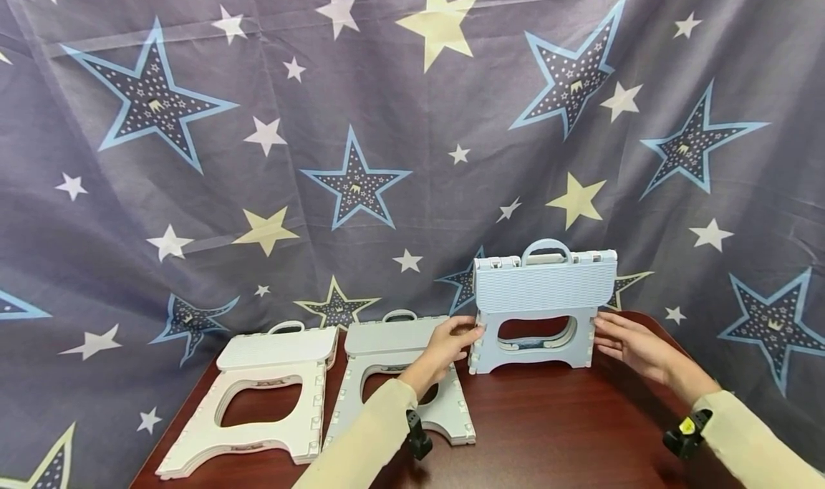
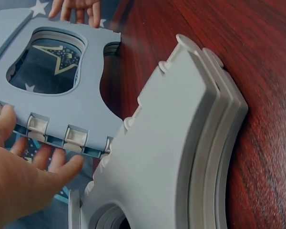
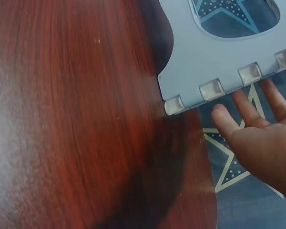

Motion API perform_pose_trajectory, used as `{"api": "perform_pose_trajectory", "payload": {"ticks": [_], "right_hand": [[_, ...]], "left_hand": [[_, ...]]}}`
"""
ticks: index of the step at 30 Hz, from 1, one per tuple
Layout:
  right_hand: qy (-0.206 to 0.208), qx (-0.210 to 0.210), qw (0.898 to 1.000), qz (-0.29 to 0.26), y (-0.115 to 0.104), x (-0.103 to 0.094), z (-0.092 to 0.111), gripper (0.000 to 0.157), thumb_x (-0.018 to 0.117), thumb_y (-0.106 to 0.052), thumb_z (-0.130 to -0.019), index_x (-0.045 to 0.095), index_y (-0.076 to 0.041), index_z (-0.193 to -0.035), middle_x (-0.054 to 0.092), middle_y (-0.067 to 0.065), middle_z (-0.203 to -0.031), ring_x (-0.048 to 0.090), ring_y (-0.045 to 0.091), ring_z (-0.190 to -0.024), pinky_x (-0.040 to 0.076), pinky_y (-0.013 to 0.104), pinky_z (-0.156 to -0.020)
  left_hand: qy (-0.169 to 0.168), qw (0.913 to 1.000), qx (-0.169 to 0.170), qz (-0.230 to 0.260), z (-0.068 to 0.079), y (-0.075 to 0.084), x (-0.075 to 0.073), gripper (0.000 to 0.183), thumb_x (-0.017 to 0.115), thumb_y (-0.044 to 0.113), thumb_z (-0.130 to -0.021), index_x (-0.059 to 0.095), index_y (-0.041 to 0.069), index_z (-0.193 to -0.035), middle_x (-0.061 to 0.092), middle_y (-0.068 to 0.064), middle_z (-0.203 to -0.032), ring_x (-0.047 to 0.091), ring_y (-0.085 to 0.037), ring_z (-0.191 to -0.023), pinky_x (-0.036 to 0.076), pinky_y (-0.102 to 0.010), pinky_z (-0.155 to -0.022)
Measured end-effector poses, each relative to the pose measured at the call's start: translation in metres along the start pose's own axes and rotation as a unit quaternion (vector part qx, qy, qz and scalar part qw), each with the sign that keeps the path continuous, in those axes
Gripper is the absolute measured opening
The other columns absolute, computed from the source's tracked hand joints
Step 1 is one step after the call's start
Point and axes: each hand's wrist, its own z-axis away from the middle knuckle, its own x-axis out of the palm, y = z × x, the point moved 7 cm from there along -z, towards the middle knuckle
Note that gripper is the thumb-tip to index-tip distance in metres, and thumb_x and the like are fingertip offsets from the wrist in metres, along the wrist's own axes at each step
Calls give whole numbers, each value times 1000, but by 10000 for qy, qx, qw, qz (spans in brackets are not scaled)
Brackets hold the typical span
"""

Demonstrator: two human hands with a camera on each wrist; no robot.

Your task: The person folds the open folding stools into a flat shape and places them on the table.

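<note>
A light blue folding stool (image 1: 544, 342), folded flat with its carry handle on top, stands upright on the table against the star-printed cloth. My left hand (image 1: 447, 349) is at its left edge, the thumb touching the hinge side and the other fingers extended beside and behind it. At the right edge is my right hand (image 1: 634, 346), its fingers loosely straight and spread, tips close to the stool. In the right wrist view, several fingers (image 3: 248, 112) show a gap from the hinged edge.
A grey folded stool (image 1: 445, 403) lies left of the blue one, under my left forearm. Farther left lies a cream-white folded stool (image 1: 273, 432). All are on a dark red wooden table (image 1: 554, 432). The star-patterned cloth (image 1: 361, 260) hangs right behind it.
</note>
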Motion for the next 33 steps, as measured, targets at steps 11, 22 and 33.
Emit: {"api": "perform_pose_trajectory", "payload": {"ticks": [11,22,33], "right_hand": [[-764,-553,9941,-534,1,2,-2,33,39,-9,-110,58,-33,-121,67,-17,-123,66,6,-114,54,24,-98],[-730,-644,9919,-820,1,7,-8,27,40,-9,-110,55,-29,-122,68,-12,-118,67,8,-109,55,25,-95],[-496,-651,9936,-775,5,5,-13,26,40,-11,-110,48,-25,-131,65,-15,-116,66,5,-108,53,22,-94]], "left_hand": [[-178,9981,587,9,-7,0,0,41,69,18,-98,61,4,-135,65,-18,-130,66,-15,-105,55,-51,-99],[-112,9977,667,104,-10,-2,0,37,69,18,-98,63,7,-133,67,-15,-127,65,-14,-103,56,-48,-97],[-12,9976,696,22,-11,-1,0,36,68,19,-98,63,6,-131,67,-13,-121,63,-13,-97,58,-43,-91]]}}
